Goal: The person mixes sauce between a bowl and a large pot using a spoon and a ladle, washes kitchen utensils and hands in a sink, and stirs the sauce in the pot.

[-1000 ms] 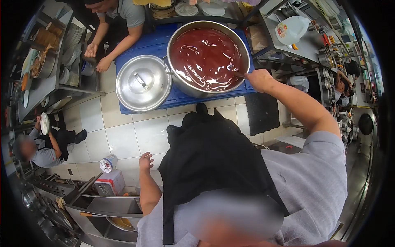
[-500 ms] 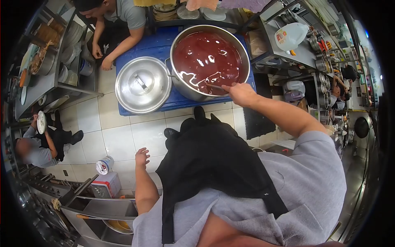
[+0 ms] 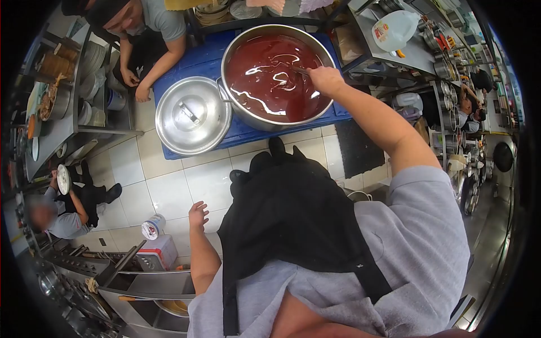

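Observation:
A large metal pot full of dark red liquid stands on a blue surface. Over the pot's right side, my right hand is closed around the handle of a utensil, whose far end is hidden in the liquid. A round metal lid with a bar handle lies on the blue surface, left of the pot. My left hand hangs low over the tiled floor, fingers apart, holding nothing.
A person leans at the blue surface's upper left. Another person at the far left holds a white plate. Metal shelves with dishes stand at left. A clear jug is on the right counter. A white bucket is at lower left.
My right hand has swept the utensil from the pot's right edge to its near side, then back up over the liquid. The person at upper left has leaned further into view.

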Demonstrator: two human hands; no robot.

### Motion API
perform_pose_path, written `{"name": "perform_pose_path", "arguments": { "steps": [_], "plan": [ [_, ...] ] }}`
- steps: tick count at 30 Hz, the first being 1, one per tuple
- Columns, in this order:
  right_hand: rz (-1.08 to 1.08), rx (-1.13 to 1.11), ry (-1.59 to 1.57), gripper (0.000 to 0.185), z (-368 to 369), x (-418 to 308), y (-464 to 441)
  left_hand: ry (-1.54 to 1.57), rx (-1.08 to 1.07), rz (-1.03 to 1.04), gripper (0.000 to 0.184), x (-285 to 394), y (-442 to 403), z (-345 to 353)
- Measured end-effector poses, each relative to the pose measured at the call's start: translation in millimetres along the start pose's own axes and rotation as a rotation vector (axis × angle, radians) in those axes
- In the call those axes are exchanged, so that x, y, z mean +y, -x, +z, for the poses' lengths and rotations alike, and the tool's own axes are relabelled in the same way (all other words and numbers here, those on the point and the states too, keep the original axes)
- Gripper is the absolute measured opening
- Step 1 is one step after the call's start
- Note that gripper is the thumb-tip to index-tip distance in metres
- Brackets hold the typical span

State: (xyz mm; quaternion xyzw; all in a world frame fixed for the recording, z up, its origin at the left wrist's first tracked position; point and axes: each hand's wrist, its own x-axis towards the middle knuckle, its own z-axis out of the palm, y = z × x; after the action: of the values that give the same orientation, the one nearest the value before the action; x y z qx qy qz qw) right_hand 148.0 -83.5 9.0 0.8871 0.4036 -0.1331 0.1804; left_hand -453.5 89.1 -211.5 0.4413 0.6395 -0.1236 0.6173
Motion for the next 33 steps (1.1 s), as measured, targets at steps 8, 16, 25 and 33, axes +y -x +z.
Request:
{"name": "perform_pose_path", "arguments": {
  "steps": [8, 16, 25, 33],
  "plan": [
    [-0.047, -0.194, 0.144, 0.020, -32, 26, 63, 0.023, 0.002, -0.028, 0.048, -24, 7, 4],
    [-0.193, -0.174, 0.144, 0.020, -37, 13, 117, 0.069, 0.009, -0.065, 0.045, -46, 12, 9],
    [-0.212, -0.004, -0.026, 0.031, -22, -24, 85, 0.082, 0.052, -0.055, 0.043, -42, 23, -4],
    [-0.116, 0.016, -0.005, 0.024, -28, -41, -15, 0.140, 0.106, -0.069, 0.043, -49, 37, -12]
  ]
}}
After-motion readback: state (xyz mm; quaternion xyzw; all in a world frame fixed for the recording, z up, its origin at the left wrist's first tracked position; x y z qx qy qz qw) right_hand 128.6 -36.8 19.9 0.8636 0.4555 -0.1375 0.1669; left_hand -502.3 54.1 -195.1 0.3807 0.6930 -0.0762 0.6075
